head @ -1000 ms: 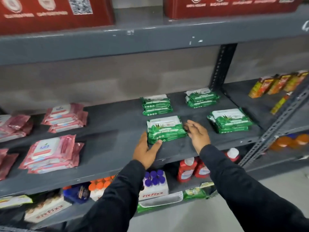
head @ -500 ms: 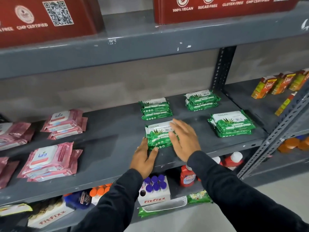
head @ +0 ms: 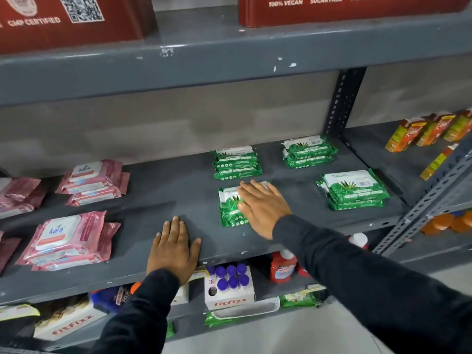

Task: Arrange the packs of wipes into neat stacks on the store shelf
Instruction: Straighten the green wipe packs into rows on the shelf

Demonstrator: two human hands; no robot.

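Note:
On the grey shelf (head: 178,190) lie stacks of green wipes packs: one at the back (head: 236,163), one at the back right (head: 307,150), one at the front right (head: 353,189). My right hand (head: 263,206) rests flat, fingers spread, on top of a front green stack (head: 228,210), covering its right half. My left hand (head: 173,249) lies flat and empty on the bare shelf near the front edge, left of that stack. Pink wipes stacks sit at the left: a front one (head: 69,241) and a back one (head: 94,181).
More pink packs (head: 18,195) lie at the far left. Red boxes (head: 69,19) stand on the shelf above. A slotted upright post (head: 339,103) separates a right bay with orange cartons (head: 431,131). Below are a box of purple-capped bottles (head: 228,287) and red bottles (head: 283,268).
My left hand left the green stack's left edge and moved left onto the bare shelf. My right hand slid from the stack's right side onto its top.

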